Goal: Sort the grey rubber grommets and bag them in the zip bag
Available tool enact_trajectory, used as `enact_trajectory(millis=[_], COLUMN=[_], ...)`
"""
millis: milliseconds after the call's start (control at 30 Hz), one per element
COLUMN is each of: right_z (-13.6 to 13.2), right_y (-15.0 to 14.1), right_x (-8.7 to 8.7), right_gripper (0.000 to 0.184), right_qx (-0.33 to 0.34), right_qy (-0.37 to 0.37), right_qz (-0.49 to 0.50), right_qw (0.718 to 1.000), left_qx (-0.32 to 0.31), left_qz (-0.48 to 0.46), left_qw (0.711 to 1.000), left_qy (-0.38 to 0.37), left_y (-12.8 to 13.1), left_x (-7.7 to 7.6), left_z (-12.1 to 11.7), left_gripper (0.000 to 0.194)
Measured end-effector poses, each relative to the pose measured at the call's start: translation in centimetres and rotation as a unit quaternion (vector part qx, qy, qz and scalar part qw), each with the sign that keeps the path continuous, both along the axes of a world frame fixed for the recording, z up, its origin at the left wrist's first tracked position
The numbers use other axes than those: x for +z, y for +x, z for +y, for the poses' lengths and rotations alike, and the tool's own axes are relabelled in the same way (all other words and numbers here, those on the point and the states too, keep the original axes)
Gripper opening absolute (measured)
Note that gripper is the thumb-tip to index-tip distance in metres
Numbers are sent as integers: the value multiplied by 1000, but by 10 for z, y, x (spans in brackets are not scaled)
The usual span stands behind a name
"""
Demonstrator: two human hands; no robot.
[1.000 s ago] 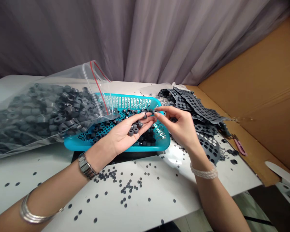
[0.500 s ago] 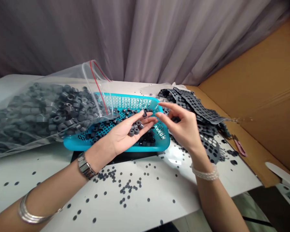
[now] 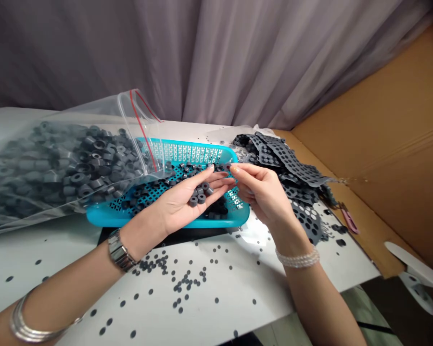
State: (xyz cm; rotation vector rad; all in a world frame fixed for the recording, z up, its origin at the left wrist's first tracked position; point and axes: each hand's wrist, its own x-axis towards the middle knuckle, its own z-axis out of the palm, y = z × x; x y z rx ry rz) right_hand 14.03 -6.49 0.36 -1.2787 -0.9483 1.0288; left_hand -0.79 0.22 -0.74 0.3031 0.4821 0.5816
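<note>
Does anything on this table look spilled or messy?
Yes: small dark discs lie scattered across the white table in front of the blue basket, loose rather than gathered, so they look spilled. Perforated dark sheets to the right are heaped untidily.

Spread over a white counter (image 3: 238, 283): at left, a clear bag (image 3: 50, 168) of grey rings (image 3: 80, 179); in the middle, a black base (image 3: 191, 232) beneath a blue basket (image 3: 216, 223); far right, heaped perforated sheets (image 3: 292, 166); on the near side, scattered small dark discs (image 3: 181, 310).
</note>
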Motion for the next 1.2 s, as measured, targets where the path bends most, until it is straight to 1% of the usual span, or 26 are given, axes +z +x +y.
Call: enact_trajectory(millis=[100,200,300,367,433,500,567,633,700,767,833,900,933,1000,1100,1200], right_z=[0,1,1,-1,-3,-5,-5,-3,0,1,2,0,-2,-5,-8,-7], right_y=[0,-2,-4,-4,-4,-3,-3,-3,-3,-3,-2,0,2,5,6,1], right_x=[-1,-3,-2,1,4,5,3,-1,-4,-6,-5,-2,0,5,8,6], right_gripper=[26,28,30,30,29,28,26,25,25,25,26,27,27,26,26,25], right_qx=[19,13,-22,-33,-6,36,52,38,22,22,24,9,-1,-12,9,35], right_qy=[-7,-13,0,19,32,35,32,28,25,28,35,38,37,36,42,48], right_qz=[19,-19,-125,-223,-306,-355,-373,-374,-358,-320,-275,-261,-276,-338,-417,-430], right_qw=[1000,1000,992,974,951,934,926,926,933,947,961,965,960,941,908,901], left_qx=[18,23,17,18,20,18,13,8,-1,-13,-27,-35,-34,-27,-29,-38], left_qz=[2,-7,-17,-6,20,41,42,32,23,21,11,-6,-14,-16,13,41], left_qw=[1000,999,999,999,999,999,999,999,999,998,998,998,998,998,999,998], left_qy=[-16,-28,-33,-30,-24,-21,-21,-28,-44,-58,-61,-59,-59,-59,-39,-13], left_y=[-1,-2,-2,-1,0,1,1,0,0,-1,-1,-2,-2,-3,-2,-1], left_x=[0,1,1,1,2,3,4,5,6,7,8,8,7,6,6,6], left_z=[1,2,2,3,3,2,2,1,1,0,0,0,1,1,1,1], left_gripper=[15,19,24,23,19,17,17,17,20,25,29,31,32,33,33,36])
